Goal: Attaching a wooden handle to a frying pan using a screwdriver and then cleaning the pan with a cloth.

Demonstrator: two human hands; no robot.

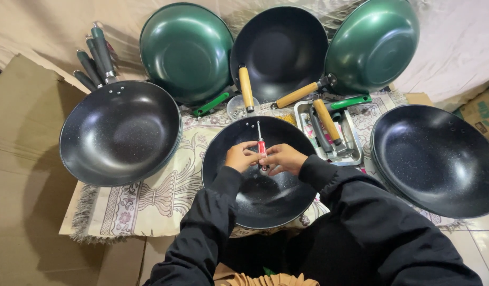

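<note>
— Both hands together at frame centre: left hand (241, 157) and right hand (280, 158) closed on a red-handled screwdriver (261, 147), fingers wrapped round the grip from either side

— Pointing where?

— Shaft running up toward the rivets just under the wooden handle (246, 88) of the black wok (260, 185) in the lap; tip close to that joint, contact too small to tell. Probably gripped double for steadiness and push

— And the arms?

— Black sleeves coming in from the lower edge, elbows out wide, forearms converging, wrists resting low inside the bowl of the wok. Wok tilted a little toward the body, handle aimed away to the top of the frame, so the fixing faces up

— Around that?

— Right of centre, a metal tray (350, 135) holding loose wooden handles. Just above the wok rim, a small clear cup (237, 107), contents unclear. Patterned mat (165, 180) underneath. Along the top, two green woks turned bottom-out with a black one between them, leaning on the cloth. Left of centre, a stack of black woks (120, 132) with dark handles fanned toward the upper left. At the right edge, another stack (438, 159), without handles in view. Cardboard (22, 175) flat at far left
</note>
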